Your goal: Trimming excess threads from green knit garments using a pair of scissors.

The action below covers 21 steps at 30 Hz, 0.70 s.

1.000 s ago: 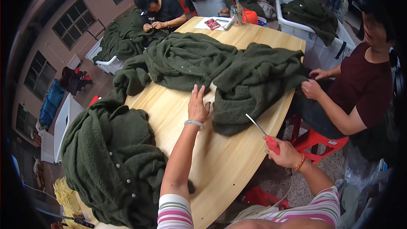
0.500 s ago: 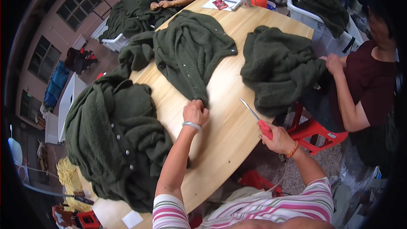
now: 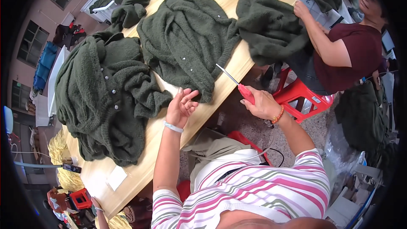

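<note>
My left hand [image 3: 183,107] is turned palm up over the table's near edge, fingers apart and loosely curled, with nothing in it. Just beyond it lies a dark green knit cardigan [image 3: 186,29], spread out with small shiny buttons along its front. My right hand [image 3: 262,104] grips a red-handled tool [image 3: 246,93] with a thin metal shaft. The shaft points up and left, its tip by the cardigan's right side; whether it touches cannot be made out. To the left, a heaped dark green cardigan [image 3: 101,97] with shiny buttons covers much of the table.
The wooden table [image 3: 250,55] has a curved edge. At right, a co-worker in a maroon top [image 3: 339,44] handles another green garment [image 3: 271,29] beside a red stool [image 3: 303,97]. White paper [image 3: 116,178] lies near left. Another person's hand [image 3: 96,204] touches the table's lower-left edge.
My left hand has let go of the cardigan's lower end and turned palm up. The cardigan lies wider and nearer. The co-worker's arm has lifted the right garment's edge. The view has shifted.
</note>
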Motion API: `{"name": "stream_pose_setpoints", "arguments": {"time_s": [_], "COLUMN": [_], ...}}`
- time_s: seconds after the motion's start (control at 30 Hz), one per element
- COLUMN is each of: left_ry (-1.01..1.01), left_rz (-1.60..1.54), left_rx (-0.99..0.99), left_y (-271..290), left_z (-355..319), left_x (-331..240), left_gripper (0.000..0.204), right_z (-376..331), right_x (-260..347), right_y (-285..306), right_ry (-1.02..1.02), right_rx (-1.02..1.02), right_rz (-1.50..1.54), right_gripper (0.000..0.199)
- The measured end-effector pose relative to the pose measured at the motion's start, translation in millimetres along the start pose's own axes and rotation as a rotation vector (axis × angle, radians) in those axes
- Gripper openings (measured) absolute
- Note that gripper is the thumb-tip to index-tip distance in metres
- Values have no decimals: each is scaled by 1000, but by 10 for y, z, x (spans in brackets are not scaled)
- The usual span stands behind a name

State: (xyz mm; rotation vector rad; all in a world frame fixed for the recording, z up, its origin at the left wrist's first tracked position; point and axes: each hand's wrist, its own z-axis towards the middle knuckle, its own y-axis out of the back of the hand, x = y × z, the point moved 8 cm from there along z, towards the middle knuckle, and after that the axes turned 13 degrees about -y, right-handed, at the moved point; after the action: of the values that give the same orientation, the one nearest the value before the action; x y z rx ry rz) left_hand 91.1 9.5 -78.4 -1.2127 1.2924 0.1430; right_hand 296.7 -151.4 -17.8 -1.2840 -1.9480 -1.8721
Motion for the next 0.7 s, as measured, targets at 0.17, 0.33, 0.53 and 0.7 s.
{"name": "stream_pose_setpoints", "arguments": {"time_s": [0.17,0.33,0.53,0.7], "left_ry": [-36,15,4,-69], "left_rz": [40,-21,-26,206], "left_rx": [-49,-91,-202,-290], "left_y": [-398,-436,-163,-211], "left_z": [-43,179,546,567], "left_x": [-50,116,279,230], "left_gripper": [48,59,43,32], "right_z": [-244,-330,-327,-283], "right_x": [-80,-77,11,-3], "right_y": [-65,-84,-103,-133], "right_ry": [-1,29,-24,-29], "right_rx": [-18,-26,60,72], "right_rz": [-19,-30,-99,-136], "right_gripper": [46,45,46,43]}}
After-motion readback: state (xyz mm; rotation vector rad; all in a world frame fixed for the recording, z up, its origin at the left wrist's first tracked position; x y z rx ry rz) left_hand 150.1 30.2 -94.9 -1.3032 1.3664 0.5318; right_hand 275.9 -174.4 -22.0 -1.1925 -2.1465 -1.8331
